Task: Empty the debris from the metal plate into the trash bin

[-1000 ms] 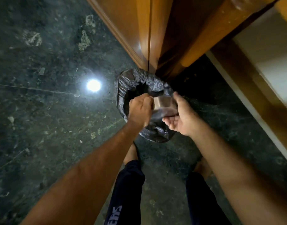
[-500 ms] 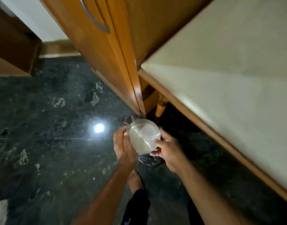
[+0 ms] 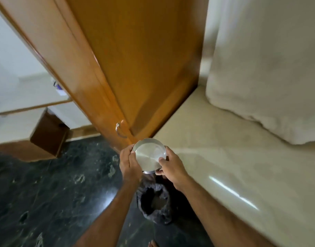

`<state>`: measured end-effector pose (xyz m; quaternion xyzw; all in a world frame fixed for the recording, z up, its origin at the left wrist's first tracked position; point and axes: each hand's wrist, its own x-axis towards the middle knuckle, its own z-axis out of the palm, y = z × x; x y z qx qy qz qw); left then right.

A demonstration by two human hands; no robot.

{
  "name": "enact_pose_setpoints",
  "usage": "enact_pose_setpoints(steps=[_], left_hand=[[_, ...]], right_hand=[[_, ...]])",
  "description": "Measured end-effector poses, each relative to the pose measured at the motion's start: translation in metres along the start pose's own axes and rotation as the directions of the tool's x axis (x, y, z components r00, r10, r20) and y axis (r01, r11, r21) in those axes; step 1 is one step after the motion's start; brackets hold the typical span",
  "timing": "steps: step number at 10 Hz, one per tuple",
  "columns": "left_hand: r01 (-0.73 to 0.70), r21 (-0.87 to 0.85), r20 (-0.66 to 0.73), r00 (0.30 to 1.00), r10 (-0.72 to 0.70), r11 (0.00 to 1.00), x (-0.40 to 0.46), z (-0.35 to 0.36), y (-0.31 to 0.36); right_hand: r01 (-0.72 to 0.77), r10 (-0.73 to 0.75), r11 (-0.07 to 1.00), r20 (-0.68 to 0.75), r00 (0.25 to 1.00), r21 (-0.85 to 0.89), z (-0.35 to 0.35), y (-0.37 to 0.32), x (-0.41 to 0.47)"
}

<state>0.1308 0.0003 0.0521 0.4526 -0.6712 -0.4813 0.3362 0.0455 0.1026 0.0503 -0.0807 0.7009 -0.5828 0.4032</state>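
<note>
A small round metal plate (image 3: 148,153) is held level in front of me, its shiny inside facing up with no debris visible on it. My left hand (image 3: 129,164) grips its left rim and my right hand (image 3: 171,167) grips its right and near rim. Below my wrists, on the dark floor, stands the trash bin (image 3: 155,205) lined with a black plastic bag, its mouth open upward. The plate is well above the bin and a little beyond it.
A tall wooden cupboard (image 3: 135,68) with a metal handle (image 3: 119,130) rises directly ahead. A cream countertop (image 3: 233,166) runs along the right, with a pale cloth (image 3: 269,68) hanging over it. A brown box (image 3: 48,134) sits at the left on the dark stone floor (image 3: 46,193).
The plate was tipped over the bin's mouth, then turned face up and lifted. My view has risen, so the bin now lies lower, beneath my forearms.
</note>
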Motion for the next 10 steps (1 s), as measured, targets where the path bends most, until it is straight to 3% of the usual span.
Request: enact_pose_setpoints(steps=[1,2,3,4,5,7,8,10], left_hand=[[-0.125,0.004,0.141,0.982,0.123,0.992,-0.004,0.036,0.050],[-0.235,0.109,0.483,0.862,0.155,0.966,-0.002,0.069,0.076],[-0.243,0.198,0.730,0.684,0.023,0.950,-0.003,0.098,0.082],[-0.313,0.263,0.806,0.591,-0.030,0.912,-0.012,0.125,0.071],[-0.339,0.307,0.833,0.547,-0.079,0.889,-0.016,0.145,0.050],[-0.440,0.386,0.824,0.559,-0.089,0.811,0.004,0.161,0.007],[-0.555,0.462,0.826,0.552,-0.109,0.692,0.017,0.168,0.001],[-0.631,0.466,0.855,0.501,-0.133,0.620,0.029,0.163,0.019]], right_hand=[[0.090,-0.091,0.990,-0.007,0.996,-0.111,-0.054,-0.034,-0.010],[0.083,-0.067,0.922,0.057,0.996,-0.378,-0.106,-0.054,-0.010],[0.104,-0.116,0.834,0.014,0.993,-0.541,-0.152,-0.053,-0.008],[0.152,-0.198,0.768,-0.005,0.980,-0.622,-0.183,-0.036,-0.002],[0.122,-0.156,0.726,0.011,0.988,-0.677,-0.195,-0.015,0.011],[-0.047,-0.092,0.623,-0.132,0.987,-0.780,-0.184,0.007,0.030],[-0.095,-0.066,0.602,-0.169,0.983,-0.792,-0.181,0.008,0.038],[-0.088,-0.012,0.615,-0.120,0.993,-0.783,-0.190,0.003,0.040]])
